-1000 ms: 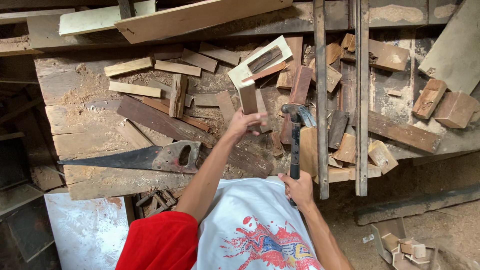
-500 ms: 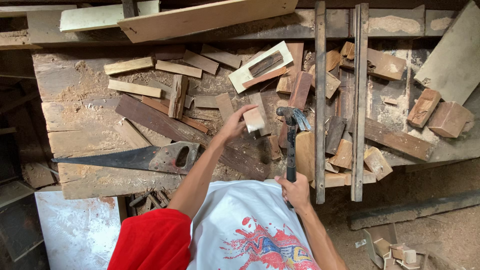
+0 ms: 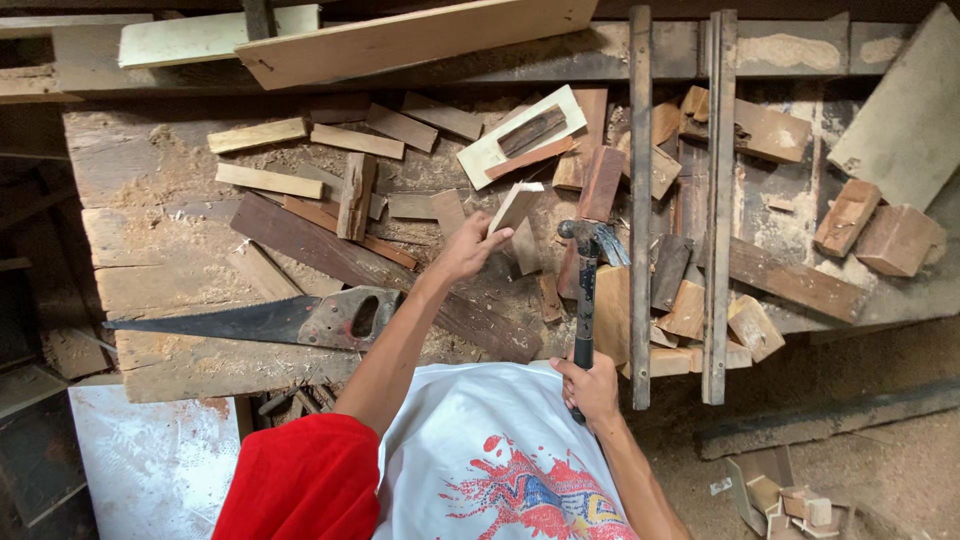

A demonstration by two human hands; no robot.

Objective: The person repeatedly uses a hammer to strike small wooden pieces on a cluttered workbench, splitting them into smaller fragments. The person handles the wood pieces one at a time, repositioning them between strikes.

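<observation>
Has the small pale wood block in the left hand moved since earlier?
Yes. The small pale wood block came back toward the person from the cream board.

A woodworking shop. A rough plank counter [image 3: 150,180], dusted with sawdust, carries scattered offcuts [image 3: 330,140] and small blocks [image 3: 900,238] across its whole top. A handsaw [image 3: 270,320] lies along the near left edge, and a claw hammer [image 3: 585,290] stands over the middle. Long boards [image 3: 410,40] lean along the far edge, and two slats [image 3: 680,200] run from far edge to near. More scraps [image 3: 790,495] lie on the dusty floor by the near right corner.
</observation>
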